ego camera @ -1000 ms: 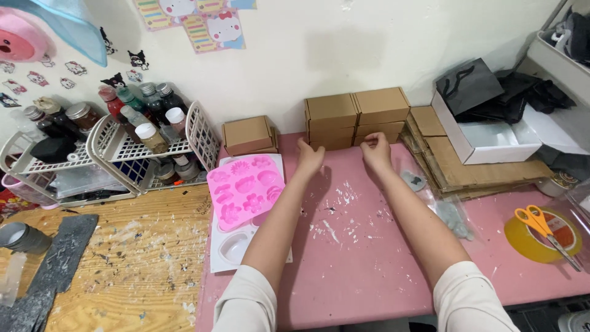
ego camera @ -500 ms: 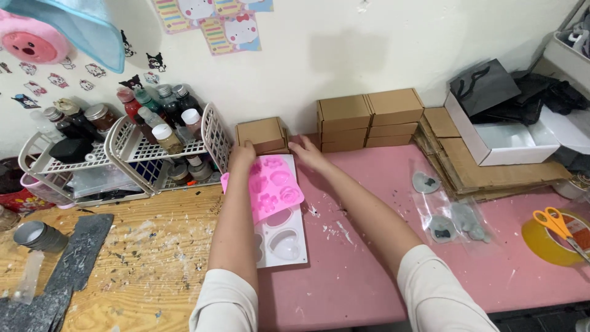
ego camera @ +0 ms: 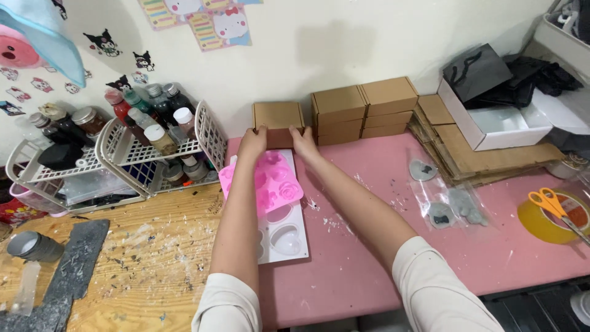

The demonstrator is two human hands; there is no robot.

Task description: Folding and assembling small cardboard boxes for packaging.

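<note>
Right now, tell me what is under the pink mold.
A white mold lies under the pink mold, on the pink mat. Its near end shows oval and heart cavities; the far end is covered, and the left forearm hides part of it.

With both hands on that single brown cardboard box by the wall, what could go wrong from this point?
1. The left hand and right hand grip the small brown cardboard box directly above the pink silicone mould; drawing the box back could drag or knock the mould.
2. The white wire rack of bottles stands close to the left elbow side; a wide swing might bump it.
3. The box could be crushed if squeezed hard.
</note>
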